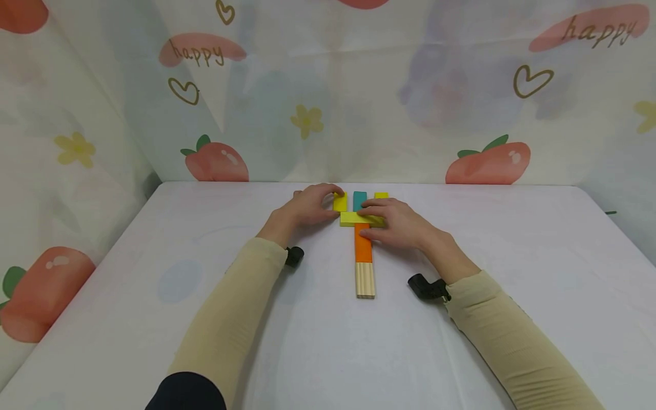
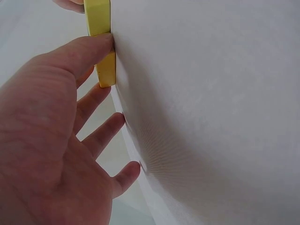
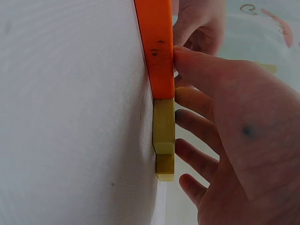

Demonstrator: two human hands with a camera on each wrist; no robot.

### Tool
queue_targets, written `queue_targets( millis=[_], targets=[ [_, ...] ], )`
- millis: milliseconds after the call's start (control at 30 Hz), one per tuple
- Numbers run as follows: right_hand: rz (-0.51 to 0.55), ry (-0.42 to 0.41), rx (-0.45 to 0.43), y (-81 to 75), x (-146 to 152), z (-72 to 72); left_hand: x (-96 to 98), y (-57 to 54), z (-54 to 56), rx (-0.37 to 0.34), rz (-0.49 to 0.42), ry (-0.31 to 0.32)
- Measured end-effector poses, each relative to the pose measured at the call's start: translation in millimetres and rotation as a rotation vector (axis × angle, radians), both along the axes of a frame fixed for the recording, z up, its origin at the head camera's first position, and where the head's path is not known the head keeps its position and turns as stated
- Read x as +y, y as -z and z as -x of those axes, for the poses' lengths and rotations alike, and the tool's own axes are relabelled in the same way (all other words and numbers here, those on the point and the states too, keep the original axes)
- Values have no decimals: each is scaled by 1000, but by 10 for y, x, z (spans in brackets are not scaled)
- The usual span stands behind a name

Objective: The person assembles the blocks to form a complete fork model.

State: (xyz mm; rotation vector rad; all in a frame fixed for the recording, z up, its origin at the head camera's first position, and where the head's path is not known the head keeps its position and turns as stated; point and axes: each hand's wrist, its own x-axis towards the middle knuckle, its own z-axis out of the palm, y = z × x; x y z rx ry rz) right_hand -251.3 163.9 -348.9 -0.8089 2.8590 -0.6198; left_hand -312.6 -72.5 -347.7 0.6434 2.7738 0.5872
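My left hand (image 1: 310,205) pinches a small yellow wooden block (image 1: 340,203) between thumb and fingers at the far left of a flat block layout. Its thumb tip lies where that block meets a crosswise yellow-green block (image 1: 348,218), as the left wrist view shows. Over the crosswise block, my right hand (image 1: 397,223) rests with fingers extended on it and the thumb on an orange block (image 3: 160,51). A teal block (image 1: 360,200) stands behind the crosswise one, and another yellow block (image 3: 165,164) lies behind its right end, partly hidden by the right hand.
A ridged, bare-wood piece (image 1: 365,280) continues the line from the orange block toward me. White cloth (image 1: 318,341) covers the table. Behind it hangs a printed curtain (image 1: 359,131) along the table's far edge. A black wrist camera (image 1: 427,286) sits at the right cuff.
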Motion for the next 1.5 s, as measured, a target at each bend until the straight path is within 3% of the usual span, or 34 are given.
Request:
queue_targets(
  millis=[1500],
  targets=[
    [-13,11,-9,-6,-11,0,-16,-2,-28,2,-20,-4]
  ],
)
